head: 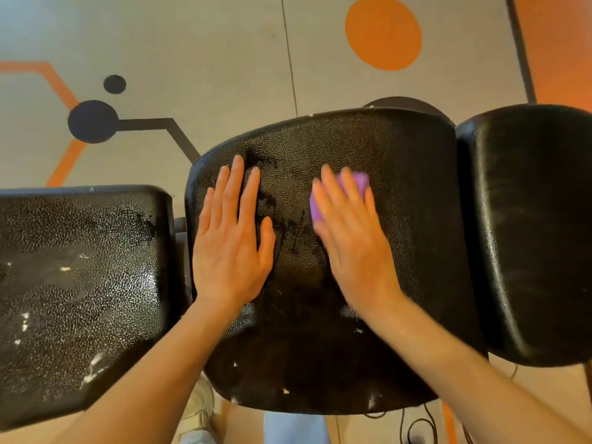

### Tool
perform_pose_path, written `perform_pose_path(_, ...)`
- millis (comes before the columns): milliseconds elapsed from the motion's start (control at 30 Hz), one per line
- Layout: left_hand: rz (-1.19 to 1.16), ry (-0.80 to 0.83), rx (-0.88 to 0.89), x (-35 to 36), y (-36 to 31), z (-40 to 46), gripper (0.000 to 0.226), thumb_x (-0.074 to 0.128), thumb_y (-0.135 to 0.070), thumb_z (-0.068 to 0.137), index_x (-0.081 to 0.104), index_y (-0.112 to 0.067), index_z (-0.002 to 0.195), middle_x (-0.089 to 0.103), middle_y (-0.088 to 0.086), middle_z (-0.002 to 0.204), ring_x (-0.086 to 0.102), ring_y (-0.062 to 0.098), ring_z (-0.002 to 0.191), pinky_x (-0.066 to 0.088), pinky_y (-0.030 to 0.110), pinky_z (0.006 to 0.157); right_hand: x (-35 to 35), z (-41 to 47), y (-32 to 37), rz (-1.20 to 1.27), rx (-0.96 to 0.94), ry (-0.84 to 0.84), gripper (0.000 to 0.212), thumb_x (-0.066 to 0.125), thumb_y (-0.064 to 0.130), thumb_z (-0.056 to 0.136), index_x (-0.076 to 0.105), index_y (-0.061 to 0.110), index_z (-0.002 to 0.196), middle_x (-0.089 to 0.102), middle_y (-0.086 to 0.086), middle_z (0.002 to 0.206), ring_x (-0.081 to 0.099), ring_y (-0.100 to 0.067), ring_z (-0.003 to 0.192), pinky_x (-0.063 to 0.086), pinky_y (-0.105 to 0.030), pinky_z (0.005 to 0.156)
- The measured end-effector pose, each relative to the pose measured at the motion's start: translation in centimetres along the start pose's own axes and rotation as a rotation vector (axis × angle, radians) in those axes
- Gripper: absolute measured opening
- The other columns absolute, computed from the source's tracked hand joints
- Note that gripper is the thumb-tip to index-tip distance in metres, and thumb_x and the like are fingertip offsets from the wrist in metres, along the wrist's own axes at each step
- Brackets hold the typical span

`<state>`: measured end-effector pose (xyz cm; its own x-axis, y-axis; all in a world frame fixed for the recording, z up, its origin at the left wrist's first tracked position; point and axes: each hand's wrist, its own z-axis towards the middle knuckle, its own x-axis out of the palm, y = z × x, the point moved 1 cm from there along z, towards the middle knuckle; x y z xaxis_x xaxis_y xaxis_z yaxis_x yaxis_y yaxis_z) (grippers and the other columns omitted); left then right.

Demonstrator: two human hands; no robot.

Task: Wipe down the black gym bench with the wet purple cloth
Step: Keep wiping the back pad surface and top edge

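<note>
The black gym bench has three textured pads side by side, and I look straight down on the middle one. My left hand lies flat on that pad's left part, fingers spread, holding nothing. My right hand presses the purple cloth flat against the pad's middle; only the cloth's far edge and left side show past the fingers. This hand is blurred. Wet dark streaks mark the pad between the two hands.
The left pad carries a wet patch and white flecks. The right pad looks smooth and shiny. Below lies a grey floor with orange and dark painted shapes. A shoe and black cables show under the bench's near edge.
</note>
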<state>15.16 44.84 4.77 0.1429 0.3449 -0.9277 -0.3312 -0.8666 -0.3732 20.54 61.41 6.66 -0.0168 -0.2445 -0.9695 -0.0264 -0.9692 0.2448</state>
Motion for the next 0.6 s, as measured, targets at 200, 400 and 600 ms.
perform_pose_path(200,-0.015,0.000,0.004,-0.2,-0.1,0.1,0.063,0.034,-0.033,0.100,0.016,-0.014,0.157,0.006,0.006,0.166,0.001,0.019,0.154,0.003,0.036,0.125,-0.2,2.6,0.6,0.022,-0.016,-0.012,0.046,0.040,0.021,0.101,0.036,0.010,0.145,0.030,-0.007,0.155,0.018,-0.026,0.146,0.017,-0.047,0.119)
perform_pose_path(400,-0.024,-0.021,0.009,0.1,-0.1,-0.1,0.063,0.035,-0.033,0.100,0.019,-0.014,0.157,0.008,0.006,0.166,0.003,0.019,0.154,0.005,0.036,0.125,0.5,-0.5,2.2,-0.039,0.012,0.010,0.049,0.039,0.019,0.101,0.030,0.010,0.148,0.022,-0.007,0.158,0.011,-0.024,0.148,0.017,-0.047,0.119)
perform_pose_path(600,-0.024,-0.022,0.006,-0.1,0.0,0.1,0.063,0.036,-0.034,0.099,0.019,-0.014,0.157,0.008,0.006,0.166,0.004,0.019,0.154,0.005,0.036,0.125,0.3,5.9,2.0,-0.030,0.006,-0.054,0.047,0.038,0.024,0.101,0.035,0.010,0.146,0.029,-0.008,0.155,0.018,-0.026,0.146,0.016,-0.045,0.120)
